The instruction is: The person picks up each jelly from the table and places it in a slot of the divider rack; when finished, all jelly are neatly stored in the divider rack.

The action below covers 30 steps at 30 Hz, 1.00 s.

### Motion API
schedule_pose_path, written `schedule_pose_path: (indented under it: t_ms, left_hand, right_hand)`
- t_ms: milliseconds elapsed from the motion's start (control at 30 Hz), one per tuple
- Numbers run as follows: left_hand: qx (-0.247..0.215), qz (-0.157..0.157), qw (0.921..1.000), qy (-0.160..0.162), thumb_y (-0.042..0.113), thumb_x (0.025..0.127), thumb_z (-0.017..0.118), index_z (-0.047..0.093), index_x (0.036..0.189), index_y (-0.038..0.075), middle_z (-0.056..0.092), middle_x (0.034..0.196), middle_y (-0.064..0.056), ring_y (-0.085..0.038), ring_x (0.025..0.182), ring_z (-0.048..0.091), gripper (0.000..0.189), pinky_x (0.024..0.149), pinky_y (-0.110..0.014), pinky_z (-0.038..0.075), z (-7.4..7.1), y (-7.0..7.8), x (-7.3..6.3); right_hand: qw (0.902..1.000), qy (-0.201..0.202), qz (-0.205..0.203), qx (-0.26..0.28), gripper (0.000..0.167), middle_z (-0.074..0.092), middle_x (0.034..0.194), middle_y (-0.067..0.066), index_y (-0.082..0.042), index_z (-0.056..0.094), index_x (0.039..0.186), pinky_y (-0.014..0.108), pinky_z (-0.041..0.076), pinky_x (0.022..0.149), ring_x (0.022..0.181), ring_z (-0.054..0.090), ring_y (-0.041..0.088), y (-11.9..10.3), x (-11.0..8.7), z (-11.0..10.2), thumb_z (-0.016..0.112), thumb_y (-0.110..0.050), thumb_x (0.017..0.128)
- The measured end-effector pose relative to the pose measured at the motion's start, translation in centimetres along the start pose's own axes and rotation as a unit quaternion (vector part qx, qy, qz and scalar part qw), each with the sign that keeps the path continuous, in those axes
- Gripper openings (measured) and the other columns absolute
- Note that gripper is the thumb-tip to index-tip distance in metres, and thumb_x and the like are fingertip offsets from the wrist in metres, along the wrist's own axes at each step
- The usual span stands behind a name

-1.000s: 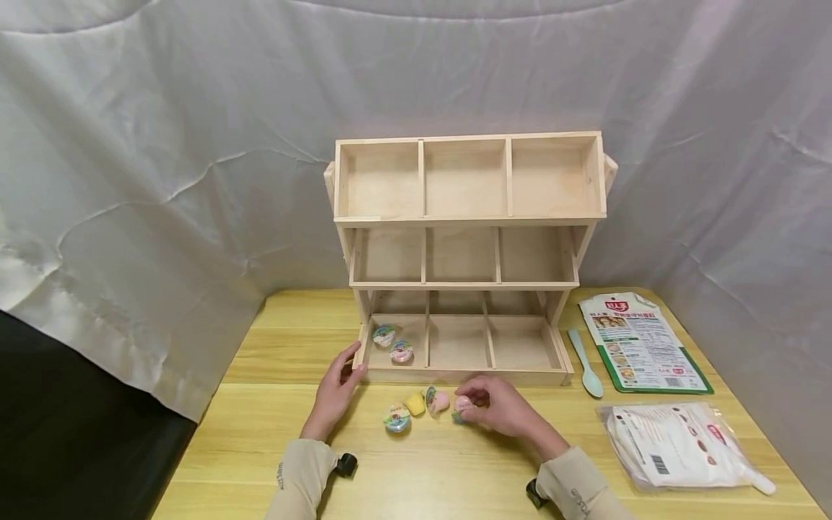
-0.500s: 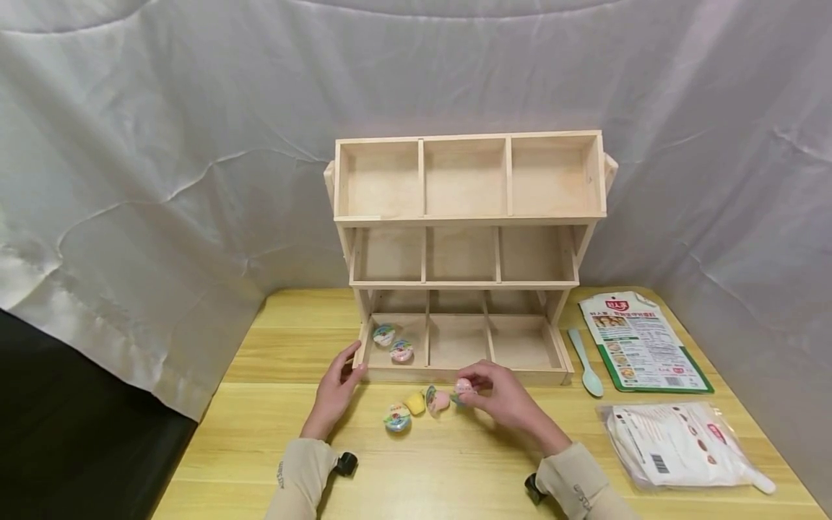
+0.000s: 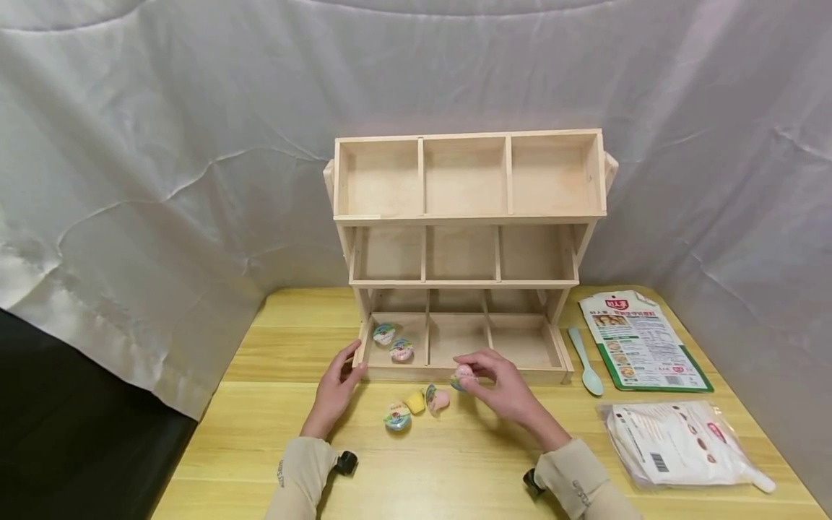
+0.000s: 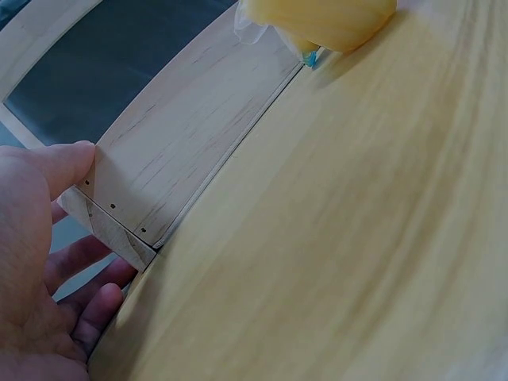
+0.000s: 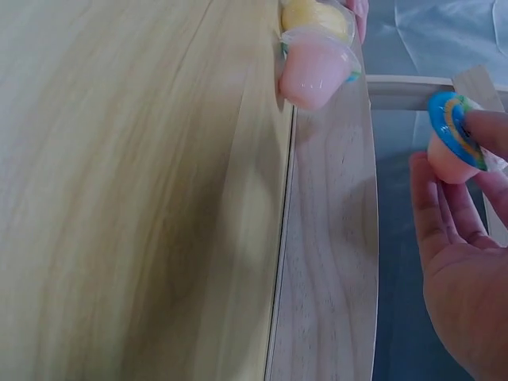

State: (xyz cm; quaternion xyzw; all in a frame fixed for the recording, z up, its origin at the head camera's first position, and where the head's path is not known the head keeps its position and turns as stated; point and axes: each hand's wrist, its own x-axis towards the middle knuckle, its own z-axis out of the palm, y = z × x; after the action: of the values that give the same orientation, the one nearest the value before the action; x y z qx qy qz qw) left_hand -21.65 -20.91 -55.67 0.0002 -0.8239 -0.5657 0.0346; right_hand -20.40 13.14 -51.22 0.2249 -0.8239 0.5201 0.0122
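In the head view my right hand (image 3: pixel 510 393) pinches a pink jelly cup (image 3: pixel 464 373) by its lid, just in front of the lowest tray. The right wrist view shows the thumb on its blue lid (image 5: pixel 451 127) and fingers at its side. My left hand (image 3: pixel 334 393) holds the left front corner of the wooden three-tier rack (image 3: pixel 464 375), thumb on the front board. Between the hands lie a pink jelly cup (image 3: pixel 440 399), a yellow jelly cup (image 3: pixel 414 401) and another with its printed lid (image 3: pixel 397 417) up. Two jelly cups (image 3: pixel 401 350) sit in the bottom left compartment.
To the rack's right are a pale green spoon (image 3: pixel 587 368) and a green-edged food packet (image 3: pixel 646 343). Nearer me lies a clear bag with white contents (image 3: pixel 682 444). A grey curtain (image 3: pixel 468 72) hangs behind and beside the wooden table (image 3: pixel 442 477).
My right hand has lifted the pink jelly cup off the table and moved it forward toward the bottom tray. The left hand keeps its place at the rack's corner.
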Motion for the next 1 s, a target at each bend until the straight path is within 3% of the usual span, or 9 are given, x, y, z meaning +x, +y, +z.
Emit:
schedule_pose_path:
  t_ms: [133, 400, 533, 733, 800, 1000]
  left_hand:
    - [0.001, -0.003, 1.0, -0.002, 0.019, 0.106, 0.06, 0.045, 0.157, 0.014, 0.052, 0.152, -0.02, -0.036, 0.121, 0.061, 0.053, 0.097, -0.04, 0.051, -0.1, 0.7, -0.2]
    - [0.001, 0.008, 0.9999, 0.007, 0.033, 0.105, 0.062, 0.048, 0.155, 0.027, 0.053, 0.152, -0.013, -0.03, 0.121, 0.061, 0.053, 0.099, -0.042, 0.05, 0.2, -1.8, 0.6]
    - [-0.007, 0.012, 0.9999, 0.0, 0.037, 0.104, 0.063, 0.048, 0.155, 0.029, 0.053, 0.153, -0.011, -0.029, 0.12, 0.062, 0.054, 0.097, -0.04, 0.051, 0.0, -2.2, 0.8]
    - [0.001, 0.012, 0.9999, -0.001, 0.035, 0.105, 0.063, 0.048, 0.155, 0.028, 0.054, 0.152, -0.011, -0.028, 0.119, 0.062, 0.053, 0.095, -0.035, 0.05, 0.0, -2.0, 0.8]
    - [-0.001, 0.009, 1.0, -0.001, 0.031, 0.106, 0.062, 0.046, 0.157, 0.025, 0.053, 0.152, -0.014, -0.03, 0.119, 0.061, 0.054, 0.095, -0.036, 0.05, 0.0, -1.6, 0.6]
    - [0.007, 0.007, 0.9998, -0.018, 0.018, 0.106, 0.06, 0.044, 0.158, 0.011, 0.052, 0.151, -0.021, -0.033, 0.118, 0.062, 0.054, 0.092, -0.031, 0.051, -0.7, 2.0, -0.9]
  right_hand:
    - [0.9999, 0.014, 0.006, 0.001, 0.037, 0.065, 0.128, 0.007, -0.012, 0.069, 0.133, 0.031, 0.055, 0.099, 0.112, 0.062, 0.02, -0.2, 0.2, 0.1, 0.075, -0.018, 0.097]
    - [0.9986, 0.038, 0.017, 0.031, 0.044, 0.067, 0.119, 0.01, -0.012, 0.062, 0.142, 0.025, 0.057, 0.088, 0.103, 0.064, 0.018, -0.2, 0.6, 0.2, 0.071, -0.022, 0.1]
    - [0.9967, 0.04, 0.006, 0.07, 0.05, 0.065, 0.118, 0.017, -0.012, 0.053, 0.15, 0.03, 0.06, 0.082, 0.097, 0.067, 0.018, -0.3, 0.7, 0.4, 0.067, -0.016, 0.102]
    - [0.9965, 0.051, 0.002, 0.066, 0.037, 0.065, 0.127, 0.017, -0.011, 0.062, 0.141, 0.03, 0.06, 0.084, 0.102, 0.066, 0.022, -0.7, 0.8, 0.5, 0.061, -0.017, 0.105]
    - [0.9968, 0.055, 0.0, 0.058, 0.033, 0.065, 0.13, 0.017, -0.008, 0.065, 0.138, 0.026, 0.058, 0.088, 0.107, 0.065, 0.024, -0.7, 0.9, 0.5, 0.06, -0.018, 0.106]
    - [0.9958, 0.048, 0.03, 0.072, 0.036, 0.063, 0.128, 0.017, -0.008, 0.065, 0.137, 0.024, 0.058, 0.088, 0.108, 0.064, 0.026, -0.6, 1.1, 0.4, 0.066, -0.015, 0.102]
